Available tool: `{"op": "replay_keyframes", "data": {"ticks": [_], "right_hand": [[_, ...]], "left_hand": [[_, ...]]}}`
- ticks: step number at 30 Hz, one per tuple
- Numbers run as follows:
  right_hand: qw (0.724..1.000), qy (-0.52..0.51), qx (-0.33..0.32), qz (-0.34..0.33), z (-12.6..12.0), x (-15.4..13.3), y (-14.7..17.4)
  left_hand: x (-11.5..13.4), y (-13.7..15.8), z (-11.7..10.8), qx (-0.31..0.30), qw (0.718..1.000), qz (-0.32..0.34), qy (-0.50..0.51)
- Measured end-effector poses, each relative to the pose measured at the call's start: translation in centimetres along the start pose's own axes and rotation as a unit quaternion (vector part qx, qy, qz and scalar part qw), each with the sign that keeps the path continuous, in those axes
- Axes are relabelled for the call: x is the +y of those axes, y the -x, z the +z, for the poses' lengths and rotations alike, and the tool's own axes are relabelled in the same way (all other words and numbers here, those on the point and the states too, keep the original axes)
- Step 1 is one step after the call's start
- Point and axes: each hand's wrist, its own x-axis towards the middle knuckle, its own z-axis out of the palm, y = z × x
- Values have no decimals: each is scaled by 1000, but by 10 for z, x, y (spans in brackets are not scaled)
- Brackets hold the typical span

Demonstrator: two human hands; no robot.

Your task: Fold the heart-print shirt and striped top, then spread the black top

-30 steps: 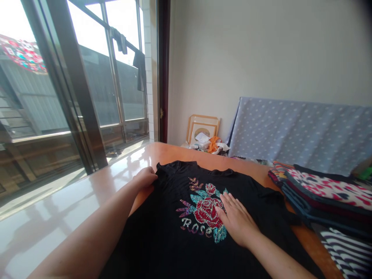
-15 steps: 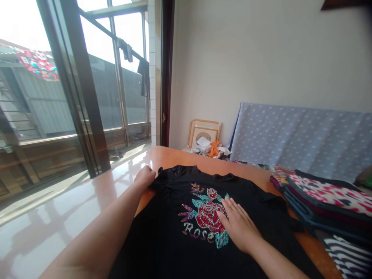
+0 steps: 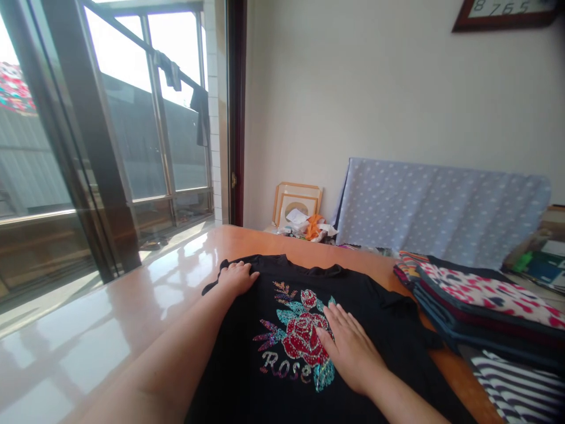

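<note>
A black T-shirt point(image 3: 379, 330) lies spread on the table, its neckline toward the far side. Its front carries a sparkling red rose print point(image 3: 304, 338) with teal leaves and the word "Rose". My left hand point(image 3: 239, 277) rests on the shoulder by the left sleeve, fingers lying over the cloth. Flat on the shirt, my right hand point(image 3: 346, 338) has its fingers stretched out and covers the right edge of the rose.
Folded clothes point(image 3: 481, 300) are stacked at the right, with a striped garment point(image 3: 521, 377) in front. The glossy wooden table point(image 3: 110, 330) reaches left toward glass doors. Behind stand a dotted cloth cover point(image 3: 424, 206) and picture frames point(image 3: 298, 197).
My left hand has gone from a closed grip at the sleeve to lying on the shoulder. The left sleeve now lies flatter. My right hand stays on the print; the view has turned right.
</note>
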Motion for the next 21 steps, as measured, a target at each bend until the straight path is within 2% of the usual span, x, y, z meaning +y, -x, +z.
{"op": "replay_keyframes", "data": {"ticks": [5,8,11,16,18,21], "right_hand": [[1000,-3,-7,2,-1,0,0],[1000,-7,-6,2,-1,0,0],[1000,-11,-6,-1,-2,0,0],[1000,-14,-8,2,-4,-1,1],[1000,-14,-9,3,-4,-1,1],[1000,-16,-10,2,-4,-1,1]], "left_hand": [[5,-7,4,-3,1000,-14,-27],[16,-6,11,11,1000,11,-26],[20,-2,19,-12,999,34,-12],[22,1,22,-28,999,24,-14],[30,5,18,-11,999,29,-16],[55,18,9,12,997,70,-19]]}}
